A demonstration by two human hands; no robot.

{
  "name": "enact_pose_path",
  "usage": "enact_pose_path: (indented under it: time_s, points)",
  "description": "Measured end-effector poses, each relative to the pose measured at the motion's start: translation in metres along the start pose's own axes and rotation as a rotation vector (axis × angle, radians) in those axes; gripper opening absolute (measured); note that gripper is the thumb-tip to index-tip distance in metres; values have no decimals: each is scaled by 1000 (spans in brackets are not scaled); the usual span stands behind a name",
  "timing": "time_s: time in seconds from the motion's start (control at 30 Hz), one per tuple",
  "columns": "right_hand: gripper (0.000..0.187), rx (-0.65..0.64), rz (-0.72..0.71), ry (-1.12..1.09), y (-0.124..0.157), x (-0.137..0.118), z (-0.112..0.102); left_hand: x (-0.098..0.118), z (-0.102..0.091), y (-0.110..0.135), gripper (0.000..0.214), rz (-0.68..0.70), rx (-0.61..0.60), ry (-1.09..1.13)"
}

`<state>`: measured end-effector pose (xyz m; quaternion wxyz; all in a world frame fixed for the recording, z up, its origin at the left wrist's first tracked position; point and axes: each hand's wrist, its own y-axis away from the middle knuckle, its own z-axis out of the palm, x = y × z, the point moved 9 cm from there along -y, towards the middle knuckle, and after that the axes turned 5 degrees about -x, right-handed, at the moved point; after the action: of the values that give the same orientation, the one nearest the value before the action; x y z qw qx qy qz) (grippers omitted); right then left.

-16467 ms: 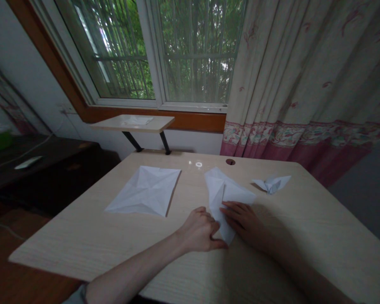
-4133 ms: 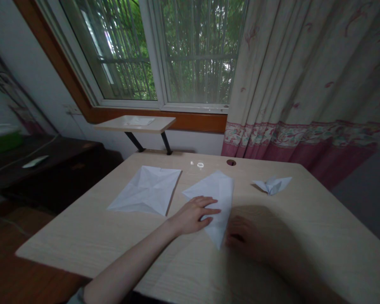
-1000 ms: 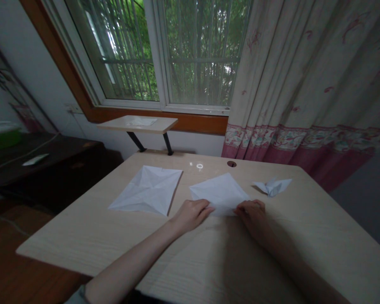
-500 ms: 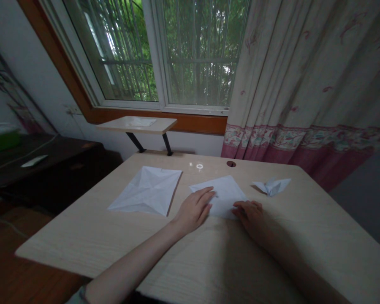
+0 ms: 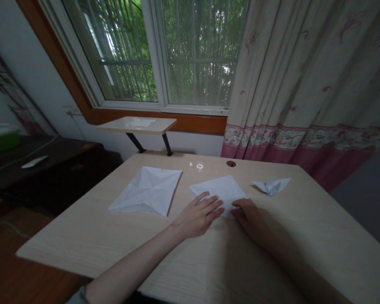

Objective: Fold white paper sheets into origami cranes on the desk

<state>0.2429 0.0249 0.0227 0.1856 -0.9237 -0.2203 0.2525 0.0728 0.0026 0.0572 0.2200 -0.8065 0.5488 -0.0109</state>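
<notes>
A white sheet of paper lies flat on the table before me, one corner pointing away. My left hand rests on its near left part, palm down and fingers spread. At the near right edge, my right hand touches the paper with loosely bent fingers, thumb and forefinger slightly apart. Both hands cover parts of the sheet's near edges. To the left lies a larger creased white sheet, unfolded. A small folded paper bird with spread wings sits to the right of the sheet.
The pale wooden table has a small raised shelf at the back left, with white paper on it. A round cable hole is near the back edge. A curtain hangs behind on the right.
My left hand has slid nearer to me and slightly right across the paper, its fingers now more spread. My right hand has shifted slightly left. The other papers have stayed put.
</notes>
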Motion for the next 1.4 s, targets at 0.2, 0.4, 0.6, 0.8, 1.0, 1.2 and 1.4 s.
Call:
enact_pose_path:
  time_s: [0.2,0.4,0.6,0.8,1.0,1.2,1.4]
  points:
    - [34,11,-15,62,2,6,7,-1,4,-1,43,-2,-62,-7]
    - [39,-87,21,75,3,10,19,-3,5,-1,44,-24,-62,-1]
    - [41,-135,35,145,3,1,16,-7,6,0,43,-50,-71,-12]
    - [37,-132,5,194,4,-8,11,-15,7,0,41,-80,-81,-48]
    - [31,-133,-92,210,2,-28,3,-22,8,2,37,-146,-94,-68]
    - [30,-138,-109,186,-1,-44,-5,-24,10,4,34,-183,-103,-93]
    - [27,-169,-123,152,-1,-50,-4,-25,11,3,34,-185,-85,-15]
